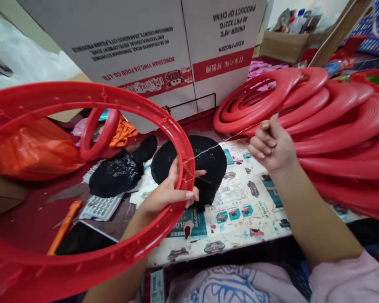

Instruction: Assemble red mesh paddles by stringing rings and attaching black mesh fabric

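Note:
A large red plastic ring (139,94) stands tilted at the left, its ribbed hollow side facing me. My left hand (169,191) grips the ring's right edge, with the thumb across the front. Up at the right, my right hand (271,145) is closed in a pinch on a thin pale string (221,144). The string stretches from those fingers down to the ring's edge by my left hand. Behind the ring lies a round black cap (208,155), partly covered by the ring and my left hand.
Red rings (341,122) are heaped at the right. A printed carton (164,46) stands at the back. On the left lie another black cap (116,174), a calculator (102,206), an orange cutter (63,227) and an orange plastic bag (34,147). Printed cardboard (240,227) covers the table's front.

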The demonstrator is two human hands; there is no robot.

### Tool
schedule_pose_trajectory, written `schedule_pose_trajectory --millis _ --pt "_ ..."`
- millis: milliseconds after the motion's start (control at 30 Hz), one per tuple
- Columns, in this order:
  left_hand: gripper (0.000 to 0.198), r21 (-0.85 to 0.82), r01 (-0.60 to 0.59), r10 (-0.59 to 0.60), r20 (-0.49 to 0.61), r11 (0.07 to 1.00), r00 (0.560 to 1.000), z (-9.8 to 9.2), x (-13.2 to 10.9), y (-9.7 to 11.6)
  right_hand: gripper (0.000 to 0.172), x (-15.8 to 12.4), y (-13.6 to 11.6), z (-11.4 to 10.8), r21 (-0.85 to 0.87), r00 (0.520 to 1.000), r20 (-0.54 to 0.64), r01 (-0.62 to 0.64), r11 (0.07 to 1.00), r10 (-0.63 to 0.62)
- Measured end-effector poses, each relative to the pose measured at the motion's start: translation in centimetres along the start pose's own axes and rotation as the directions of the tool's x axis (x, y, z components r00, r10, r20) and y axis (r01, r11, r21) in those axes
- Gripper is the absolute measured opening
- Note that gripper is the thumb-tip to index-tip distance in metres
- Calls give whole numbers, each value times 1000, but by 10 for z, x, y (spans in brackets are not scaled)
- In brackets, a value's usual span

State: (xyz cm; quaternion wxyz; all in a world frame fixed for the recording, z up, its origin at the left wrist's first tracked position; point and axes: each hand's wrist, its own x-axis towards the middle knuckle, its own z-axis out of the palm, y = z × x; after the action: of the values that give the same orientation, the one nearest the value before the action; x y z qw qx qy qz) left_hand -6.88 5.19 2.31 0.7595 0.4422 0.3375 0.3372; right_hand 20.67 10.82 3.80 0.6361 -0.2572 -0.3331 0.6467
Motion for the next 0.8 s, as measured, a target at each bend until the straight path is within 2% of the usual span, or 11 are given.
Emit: schedule_pose_trajectory --millis 133,233,300,367,467,500,533,633,667,733,800 --pt "80 -91 20 -24 -46 996 999 -7 0 7 35 7 -22 -16 169 971 -205 159 973 -123" --pt "61 -138 -15 6 -70 990 998 -15 1 11 40 10 -36 -25 189 893 -379 330 925 -241" --pt "53 -134 -42 31 -83 990 996 -19 1 12 46 12 -44 -30 94 805 -487 434 896 -338" --pt "50 -108 -57 45 -108 992 993 -22 2 14 45 13 -47 -34 -55 749 -530 437 898 -398" --pt "44 -87 -98 82 -171 991 982 -20 3 14 28 13 -38 -38 -280 756 -487 339 898 -437" --pt "37 -94 -91 72 -184 991 980 -18 4 13 22 13 -32 -38 -411 757 -440 308 858 -483" --pt "32 -109 -70 49 -188 992 981 -15 5 13 23 13 -25 -37 -559 753 -371 286 778 -543" --pt "30 -158 -8 -17 -159 987 987 -7 7 10 22 9 -3 -32 -908 766 -73 214 360 -639" --pt "29 -167 -5 -19 -141 986 990 -5 7 9 21 6 3 -30 -960 789 32 194 200 -613" --pt "27 -180 4 -21 -91 984 996 -2 7 7 24 -1 13 -23 -982 839 175 184 -35 -514" --pt "30 -199 37 -46 -41 979 998 -1 5 5 40 -8 21 -17 -941 894 287 195 -277 -343"
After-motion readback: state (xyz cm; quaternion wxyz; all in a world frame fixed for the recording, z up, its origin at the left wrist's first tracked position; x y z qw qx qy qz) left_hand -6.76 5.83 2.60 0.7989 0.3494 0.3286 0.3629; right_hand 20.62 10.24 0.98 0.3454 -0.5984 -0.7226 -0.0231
